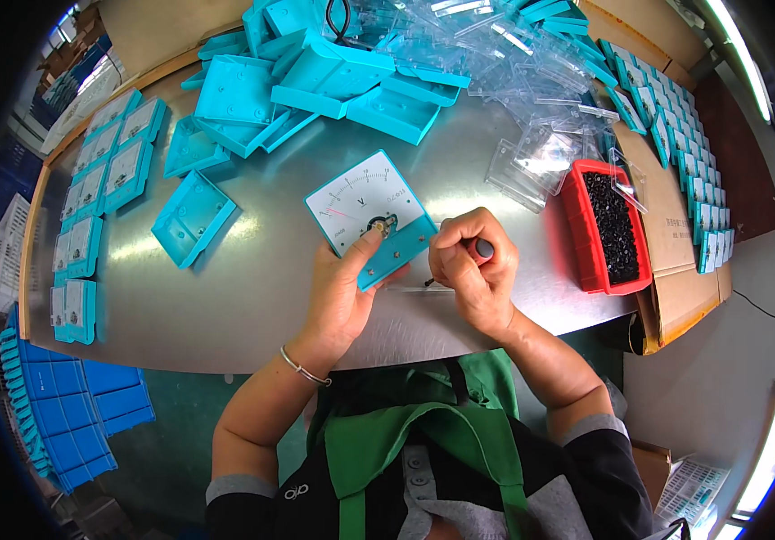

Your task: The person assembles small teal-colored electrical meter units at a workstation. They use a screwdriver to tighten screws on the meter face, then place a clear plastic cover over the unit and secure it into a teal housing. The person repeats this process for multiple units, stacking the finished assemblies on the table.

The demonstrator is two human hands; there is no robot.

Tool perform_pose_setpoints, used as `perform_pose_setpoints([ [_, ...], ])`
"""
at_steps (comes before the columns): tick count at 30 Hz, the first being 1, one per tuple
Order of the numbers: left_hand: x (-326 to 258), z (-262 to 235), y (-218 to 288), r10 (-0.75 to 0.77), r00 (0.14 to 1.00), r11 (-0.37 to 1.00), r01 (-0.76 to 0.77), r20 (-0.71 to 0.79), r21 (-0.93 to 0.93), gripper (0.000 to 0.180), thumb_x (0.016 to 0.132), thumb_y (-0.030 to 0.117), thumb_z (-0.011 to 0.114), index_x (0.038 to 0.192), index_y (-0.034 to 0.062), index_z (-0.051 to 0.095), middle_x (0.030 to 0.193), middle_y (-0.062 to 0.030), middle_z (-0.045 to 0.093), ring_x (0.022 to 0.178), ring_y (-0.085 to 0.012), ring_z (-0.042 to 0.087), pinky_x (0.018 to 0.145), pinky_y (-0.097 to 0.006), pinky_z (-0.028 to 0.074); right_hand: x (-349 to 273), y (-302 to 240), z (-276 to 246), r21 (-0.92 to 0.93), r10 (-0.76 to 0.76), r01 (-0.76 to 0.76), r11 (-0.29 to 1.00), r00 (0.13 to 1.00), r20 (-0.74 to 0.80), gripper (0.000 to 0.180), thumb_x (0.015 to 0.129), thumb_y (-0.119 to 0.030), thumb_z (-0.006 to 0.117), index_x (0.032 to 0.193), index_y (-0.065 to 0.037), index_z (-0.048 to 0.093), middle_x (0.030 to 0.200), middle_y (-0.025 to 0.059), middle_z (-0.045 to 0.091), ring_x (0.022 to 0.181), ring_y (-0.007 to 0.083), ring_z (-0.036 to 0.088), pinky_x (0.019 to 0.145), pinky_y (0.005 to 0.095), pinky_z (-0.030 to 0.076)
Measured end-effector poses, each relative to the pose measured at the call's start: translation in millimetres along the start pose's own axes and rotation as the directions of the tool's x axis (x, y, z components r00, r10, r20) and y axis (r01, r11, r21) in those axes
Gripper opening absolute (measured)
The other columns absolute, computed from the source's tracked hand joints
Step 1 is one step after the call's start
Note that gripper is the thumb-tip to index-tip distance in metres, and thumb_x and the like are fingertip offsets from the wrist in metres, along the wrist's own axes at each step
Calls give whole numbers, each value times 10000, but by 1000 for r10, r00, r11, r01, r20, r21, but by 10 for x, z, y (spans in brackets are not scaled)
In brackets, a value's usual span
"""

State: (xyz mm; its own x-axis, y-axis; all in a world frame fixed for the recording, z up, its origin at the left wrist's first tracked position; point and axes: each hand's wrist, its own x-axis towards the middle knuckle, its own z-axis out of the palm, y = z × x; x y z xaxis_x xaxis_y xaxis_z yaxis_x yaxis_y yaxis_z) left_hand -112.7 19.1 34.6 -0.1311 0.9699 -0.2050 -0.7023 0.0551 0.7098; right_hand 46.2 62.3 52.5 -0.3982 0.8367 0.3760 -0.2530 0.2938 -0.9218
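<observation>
Turquoise panel meter (368, 219) sits above the near edge of the metal table (252, 288), held up in the left hand (341, 292). Its white dial faces up toward the camera; the body is tilted, its long side running from near left to far right, with the dial's top edge pointing far and slightly left. The left thumb presses on the dial's centre, the other fingers wrapped under the casing. Just right of it, the right hand (475, 270) is curled tight around a dark-handled screwdriver (482, 247), its tip beside the meter's near right corner. Further right, a red bin (576, 229) holds small black parts (615, 227). Empty turquoise casings (315, 85) lie heaped at the far side.
</observation>
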Motion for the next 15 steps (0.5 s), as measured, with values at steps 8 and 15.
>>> perform_pose_setpoints([
  [8, -304, -197, 221, -23, 994, 987, 5, 110, 161, 410, 802, 66, 680, 1154, -47, 502, 1076, -134, 610, 918, -214, 630, 728, -376, 552, 72, -190, -537, -759, 147, 212, 615, 915, 375, 501, 700, -207, 756, 1152, -73, 587, 1153, 166, 554, 797, 266, 622, 718, 350, 519],
  [15, -370, -231, 123, -63, 989, 980, 36, 132, 198, 439, 881, 143, 585, 1246, -45, 429, 1129, -171, 588, 950, -264, 635, 720, -417, 571, -93, -341, -737, -848, 115, -35, 528, 993, 31, 583, 634, -217, 814, 1165, -78, 618, 1203, 173, 492, 819, 187, 604, 646, 324, 539],
])
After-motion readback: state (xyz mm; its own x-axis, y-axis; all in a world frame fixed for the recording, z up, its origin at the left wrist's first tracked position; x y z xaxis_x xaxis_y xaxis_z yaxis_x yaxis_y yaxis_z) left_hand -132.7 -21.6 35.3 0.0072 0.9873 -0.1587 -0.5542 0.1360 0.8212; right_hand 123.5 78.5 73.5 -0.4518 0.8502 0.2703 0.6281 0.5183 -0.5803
